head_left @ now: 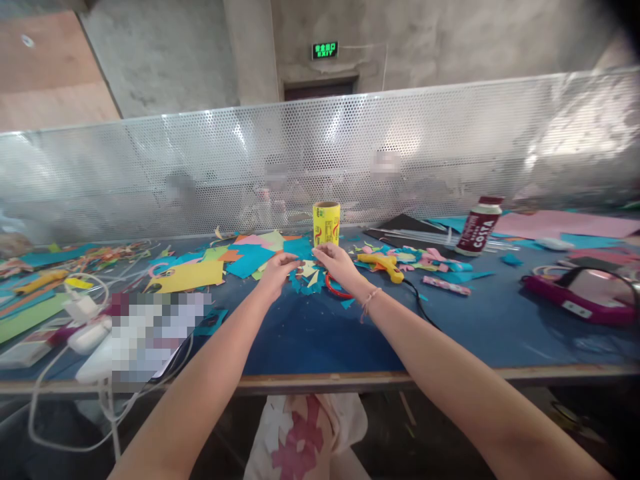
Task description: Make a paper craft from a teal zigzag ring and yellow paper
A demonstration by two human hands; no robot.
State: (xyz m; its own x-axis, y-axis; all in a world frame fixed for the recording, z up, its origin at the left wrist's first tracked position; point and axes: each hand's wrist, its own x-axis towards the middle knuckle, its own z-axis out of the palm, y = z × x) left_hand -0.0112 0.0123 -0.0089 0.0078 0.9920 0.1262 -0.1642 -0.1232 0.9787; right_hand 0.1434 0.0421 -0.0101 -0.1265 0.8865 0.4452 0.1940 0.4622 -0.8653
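Observation:
Above the blue table, my left hand (281, 272) has its fingers bent inward, tips close together. Facing it, my right hand (336, 264) is also curled, with a pinch-like grip. Whatever sits in their fingertips is too small to make out. Between and just below them are jagged blue paper pieces (304, 288) and small cream paper scraps (311, 273). Red-handled scissors (336, 288), partly hidden, lie by my right wrist. A yellow cardboard-cored roll (327, 223) stands upright just behind my hands. Right of my right hand rests a yellow glue gun (383, 265).
Coloured paper sheets (193, 277) spread to the left, near white cables and a charger (83, 307). A dark red COSTA bottle (480, 227), clear sticks (425, 237) and a magenta case (575, 300) stand or lie right. A perforated metal screen (210, 173) borders the back.

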